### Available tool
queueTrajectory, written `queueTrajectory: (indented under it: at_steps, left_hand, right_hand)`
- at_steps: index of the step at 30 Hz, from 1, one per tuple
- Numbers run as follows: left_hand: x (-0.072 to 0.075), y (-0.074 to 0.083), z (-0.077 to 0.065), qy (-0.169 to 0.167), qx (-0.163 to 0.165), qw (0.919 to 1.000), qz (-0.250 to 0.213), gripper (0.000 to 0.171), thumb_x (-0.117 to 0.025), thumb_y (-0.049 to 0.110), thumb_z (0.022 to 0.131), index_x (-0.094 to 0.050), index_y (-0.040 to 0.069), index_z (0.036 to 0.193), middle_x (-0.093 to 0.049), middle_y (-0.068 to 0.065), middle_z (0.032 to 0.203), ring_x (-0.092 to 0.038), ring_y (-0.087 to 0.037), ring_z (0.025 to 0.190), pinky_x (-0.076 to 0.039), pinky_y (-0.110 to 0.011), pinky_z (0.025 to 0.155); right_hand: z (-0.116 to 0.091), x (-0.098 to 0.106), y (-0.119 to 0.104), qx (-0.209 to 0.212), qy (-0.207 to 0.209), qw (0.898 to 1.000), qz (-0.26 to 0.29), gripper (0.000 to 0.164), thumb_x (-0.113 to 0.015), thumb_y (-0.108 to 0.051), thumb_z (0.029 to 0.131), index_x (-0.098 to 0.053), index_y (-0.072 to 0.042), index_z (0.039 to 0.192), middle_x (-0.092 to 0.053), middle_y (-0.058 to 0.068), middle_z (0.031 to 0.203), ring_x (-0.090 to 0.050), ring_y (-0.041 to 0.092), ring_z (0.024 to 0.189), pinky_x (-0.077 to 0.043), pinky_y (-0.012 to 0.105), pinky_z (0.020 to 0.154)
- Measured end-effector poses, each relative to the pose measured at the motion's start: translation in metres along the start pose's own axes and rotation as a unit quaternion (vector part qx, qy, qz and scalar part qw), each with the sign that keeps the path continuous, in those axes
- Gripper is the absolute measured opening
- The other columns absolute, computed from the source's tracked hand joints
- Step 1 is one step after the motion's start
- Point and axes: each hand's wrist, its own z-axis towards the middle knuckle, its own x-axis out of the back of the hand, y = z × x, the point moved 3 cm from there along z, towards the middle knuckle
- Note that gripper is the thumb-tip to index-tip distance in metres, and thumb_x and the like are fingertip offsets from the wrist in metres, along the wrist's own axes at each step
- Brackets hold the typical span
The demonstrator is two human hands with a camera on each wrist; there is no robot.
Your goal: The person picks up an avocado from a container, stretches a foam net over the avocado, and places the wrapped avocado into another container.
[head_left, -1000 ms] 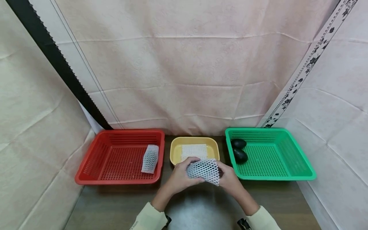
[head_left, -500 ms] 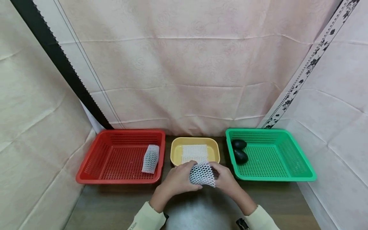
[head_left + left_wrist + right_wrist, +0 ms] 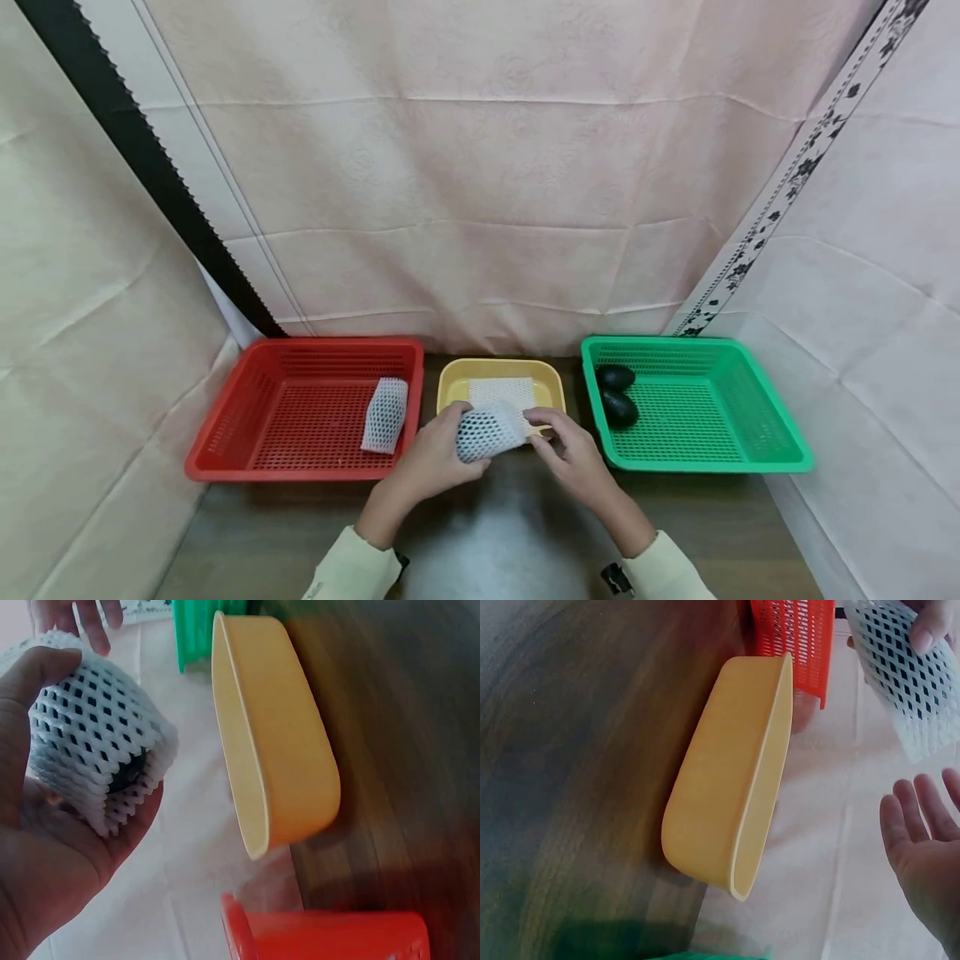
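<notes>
My left hand [image 3: 431, 467] grips a white foam net sleeve [image 3: 483, 433] with a dark object [image 3: 127, 772] inside; its dark surface shows at the sleeve's open end in the left wrist view. Just right of the sleeve, my right hand [image 3: 576, 462] is held apart from it with nothing in its grasp, its fingers extended in the right wrist view. Behind both hands, a yellow tray [image 3: 555, 385] contains flat white foam nets [image 3: 501, 389]. Two glossy black oval fruits or vegetables [image 3: 619, 410] lie at the left side of the green basket [image 3: 697, 467].
A red basket [image 3: 300, 476] stands to the left, with another white net-sleeved piece [image 3: 386, 415] at its right side. The containers sit in a row on a wooden table [image 3: 495, 533]. Pale cloth [image 3: 480, 208] hangs behind and along both sides.
Both hands were at the sleeve before. The right hand has come off its right end, and the left hand has moved the sleeve left and slightly up.
</notes>
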Motion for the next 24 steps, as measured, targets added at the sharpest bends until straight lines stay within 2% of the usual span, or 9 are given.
queueTrajectory:
  at_steps: [3, 8, 11, 14, 18, 21, 24]
  left_hand:
    - [0.014, -0.009, 0.0, 0.031, 0.021, 0.9993, -0.001, 0.083, -0.089, 0.042, 0.076, -0.047, 0.012, 0.141, -0.062, -0.005, 0.127, -0.061, -0.02, 0.11, -0.055, -0.046, 0.098]
    - [0.038, -0.024, 0.003, 0.063, 0.042, 0.997, -0.013, 0.085, -0.089, 0.037, 0.078, -0.044, 0.008, 0.144, -0.058, -0.009, 0.133, -0.059, -0.026, 0.116, -0.052, -0.051, 0.103]
    - [0.053, -0.033, 0.004, 0.076, 0.047, 0.9959, -0.01, 0.085, -0.087, 0.036, 0.08, -0.043, 0.005, 0.145, -0.058, -0.013, 0.132, -0.059, -0.03, 0.117, -0.052, -0.053, 0.101]
    - [0.069, -0.045, 0.005, 0.086, 0.07, 0.9938, -0.004, 0.085, -0.086, 0.038, 0.082, -0.041, 0.006, 0.146, -0.058, -0.014, 0.132, -0.061, -0.031, 0.114, -0.055, -0.053, 0.097]
    - [0.085, -0.061, 0.003, 0.099, 0.119, 0.9879, 0.009, 0.085, -0.082, 0.045, 0.084, -0.04, 0.007, 0.147, -0.059, -0.017, 0.132, -0.061, -0.033, 0.113, -0.056, -0.055, 0.093]
    - [0.094, -0.072, -0.001, 0.11, 0.15, 0.9823, 0.019, 0.087, -0.08, 0.05, 0.085, -0.039, 0.004, 0.147, -0.058, -0.021, 0.132, -0.061, -0.037, 0.114, -0.056, -0.056, 0.09]
    - [0.102, -0.083, -0.004, 0.118, 0.168, 0.9786, 0.017, 0.089, -0.077, 0.053, 0.087, -0.037, 0.001, 0.147, -0.057, -0.025, 0.13, -0.06, -0.04, 0.114, -0.057, -0.058, 0.089]
  right_hand:
    - [0.0, -0.007, -0.003, 0.022, 0.002, 0.999, -0.026, 0.035, -0.071, -0.007, 0.097, -0.063, -0.009, 0.131, -0.065, 0.004, 0.134, -0.066, 0.025, 0.117, -0.06, 0.043, 0.089]
    - [0.0, -0.021, -0.01, 0.036, -0.024, 0.996, -0.084, 0.043, -0.069, -0.015, 0.099, -0.058, -0.016, 0.14, -0.057, -0.002, 0.147, -0.057, 0.018, 0.133, -0.054, 0.046, 0.102]
    - [0.002, -0.031, -0.016, 0.066, -0.039, 0.99, -0.116, 0.049, -0.068, -0.017, 0.099, -0.054, -0.018, 0.146, -0.051, -0.001, 0.153, -0.05, 0.019, 0.141, -0.048, 0.046, 0.11]
    - [0.006, -0.043, -0.023, 0.113, -0.046, 0.981, -0.148, 0.054, -0.069, -0.016, 0.098, -0.051, -0.014, 0.148, -0.048, 0.004, 0.157, -0.048, 0.022, 0.143, -0.046, 0.046, 0.112]
    - [0.011, -0.06, -0.031, 0.178, -0.048, 0.966, -0.179, 0.059, -0.071, -0.016, 0.095, -0.049, -0.009, 0.149, -0.045, 0.011, 0.159, -0.047, 0.024, 0.143, -0.046, 0.044, 0.113]
    - [0.012, -0.074, -0.033, 0.208, -0.053, 0.957, -0.197, 0.064, -0.071, -0.019, 0.095, -0.045, -0.007, 0.152, -0.04, 0.014, 0.162, -0.044, 0.026, 0.147, -0.044, 0.042, 0.115]
    - [0.012, -0.088, -0.033, 0.223, -0.062, 0.948, -0.217, 0.07, -0.069, -0.023, 0.096, -0.038, -0.007, 0.157, -0.032, 0.014, 0.166, -0.041, 0.026, 0.149, -0.041, 0.04, 0.117]
